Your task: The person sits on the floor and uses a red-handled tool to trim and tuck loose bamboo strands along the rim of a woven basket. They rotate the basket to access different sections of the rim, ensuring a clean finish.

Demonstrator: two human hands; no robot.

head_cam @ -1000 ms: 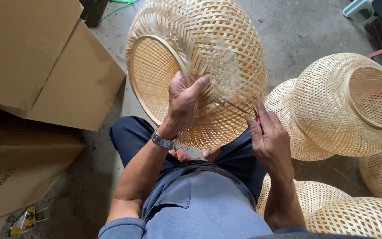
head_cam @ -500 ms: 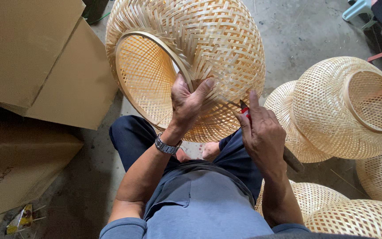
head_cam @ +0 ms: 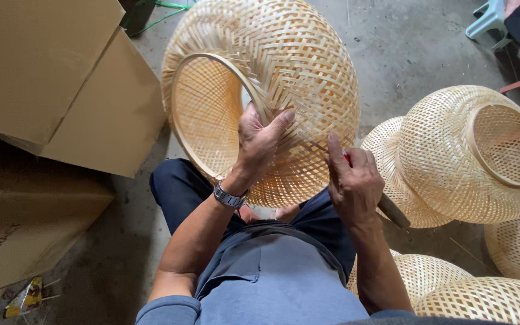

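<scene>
Concrete floor (head_cam: 416,48) beneath, cardboard boxes (head_cam: 49,78) stacked left with contents hidden, hollow woven bamboo shade (head_cam: 284,78) resting over the lap, finished shades (head_cam: 470,156) piled right, left hand (head_cam: 260,141) clamping its rim, right hand (head_cam: 353,180) gripping a red-handled tool (head_cam: 392,210).

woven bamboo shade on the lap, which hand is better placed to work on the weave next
Probably the right hand: it holds a dark-handled tool against the woven bamboo shade. The left hand is busy gripping the shade near its rim.
</scene>
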